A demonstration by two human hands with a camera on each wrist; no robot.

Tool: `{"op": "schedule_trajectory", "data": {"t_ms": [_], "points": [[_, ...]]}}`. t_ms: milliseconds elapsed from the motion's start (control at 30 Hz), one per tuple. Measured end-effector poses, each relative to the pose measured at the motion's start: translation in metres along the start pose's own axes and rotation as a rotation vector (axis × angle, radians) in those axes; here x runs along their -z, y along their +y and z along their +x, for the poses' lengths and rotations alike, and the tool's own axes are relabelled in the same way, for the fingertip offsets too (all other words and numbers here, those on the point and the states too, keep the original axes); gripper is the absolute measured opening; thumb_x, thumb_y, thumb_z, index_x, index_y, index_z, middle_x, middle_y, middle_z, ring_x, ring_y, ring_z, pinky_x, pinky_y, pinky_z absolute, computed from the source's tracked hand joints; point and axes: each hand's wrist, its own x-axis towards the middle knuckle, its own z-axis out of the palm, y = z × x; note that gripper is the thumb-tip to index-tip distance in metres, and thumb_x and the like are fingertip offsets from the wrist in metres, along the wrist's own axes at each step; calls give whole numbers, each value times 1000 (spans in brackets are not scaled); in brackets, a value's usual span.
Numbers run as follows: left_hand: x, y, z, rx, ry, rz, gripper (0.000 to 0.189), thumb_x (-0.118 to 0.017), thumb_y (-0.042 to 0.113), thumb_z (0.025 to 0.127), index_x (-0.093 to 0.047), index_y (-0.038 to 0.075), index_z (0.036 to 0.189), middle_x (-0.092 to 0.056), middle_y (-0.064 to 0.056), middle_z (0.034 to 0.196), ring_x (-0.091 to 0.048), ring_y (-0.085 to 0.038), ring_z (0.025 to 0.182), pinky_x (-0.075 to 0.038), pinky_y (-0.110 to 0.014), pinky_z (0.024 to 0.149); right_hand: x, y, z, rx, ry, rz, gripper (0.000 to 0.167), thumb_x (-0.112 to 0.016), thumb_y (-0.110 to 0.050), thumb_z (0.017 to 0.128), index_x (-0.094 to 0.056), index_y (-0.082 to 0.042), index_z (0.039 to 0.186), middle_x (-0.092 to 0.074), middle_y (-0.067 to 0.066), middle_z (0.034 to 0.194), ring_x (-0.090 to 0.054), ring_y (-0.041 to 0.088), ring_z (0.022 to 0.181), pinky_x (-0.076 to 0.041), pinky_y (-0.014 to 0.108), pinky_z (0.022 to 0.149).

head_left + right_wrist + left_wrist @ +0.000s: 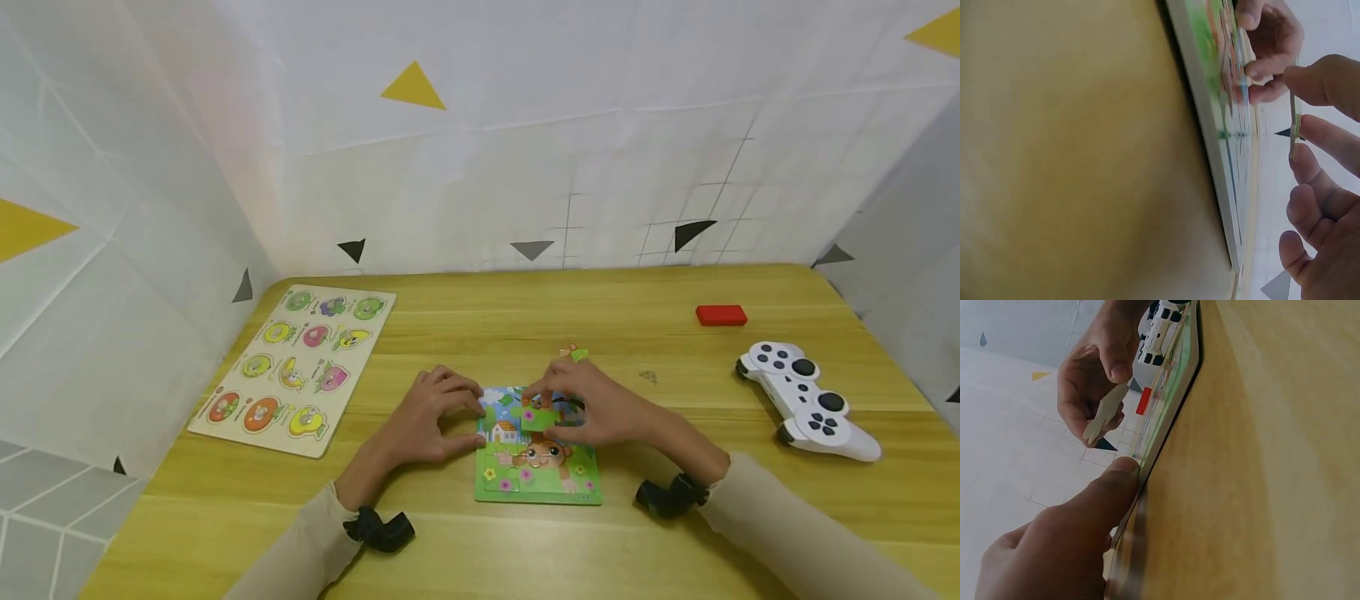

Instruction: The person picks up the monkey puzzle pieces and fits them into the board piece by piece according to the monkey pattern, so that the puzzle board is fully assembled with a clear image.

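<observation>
A square jigsaw puzzle (538, 492) with a monkey, a house and flowers lies flat on the table. My left hand (435, 417) holds its left edge, the bent fingers and thumb touching it; in the left wrist view the thumb (1119, 478) rests at the board's rim. Above the puzzle my right hand (600, 404) pinches a green puzzle piece (538, 418) with a pink flower between thumb and fingers. Seen edge-on in the right wrist view, this thin piece (1294, 119) is off the board. Another loose puzzle piece (576, 352) lies behind the right hand, partly hidden by it.
A wooden fruit peg board (341, 312) lies at the left. To the right are a white game controller (806, 400) and a red block (721, 315). White patterned sheeting (480, 192) stands behind the wooden table (480, 550).
</observation>
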Motion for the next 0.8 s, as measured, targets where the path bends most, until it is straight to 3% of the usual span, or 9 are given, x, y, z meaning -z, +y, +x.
{"op": "schedule_trajectory", "data": {"t_ms": [233, 533, 800], "points": [[0, -1, 0, -5, 4, 0, 28, -78, 54, 84, -72, 33, 102, -67, 9, 124, -51, -12, 115, -36, -41, 92, -6, -9, -8, 32, -55, -26, 48, -83, -33, 84, -69, -24, 129, -60, -10, 99, -52, 8, 84, -32, 33, 81], [1, 0, 1, -1, 4, 0, 28, -78, 53, 84, -72, 32, 102, -67, 9, 124, -51, -11, 115, -37, -42, 93, -14, -18, -15, 97, -89, -29, 40, -85, -33, 82, -72, -31, 119, -60, -13, 102, -51, 5, 92, -28, 34, 82], [1, 1, 0, 1, 4, -6, 28, -79, 52, 84, -72, 32, 102, -67, 9, 123, -51, -11, 115, -36, -42, 92, -16, -26, -17, 120, -128, -77, 36, -86, -36, 79, -74, -33, 113, -59, -16, 97, -49, 2, 90, -30, 33, 85]]}}
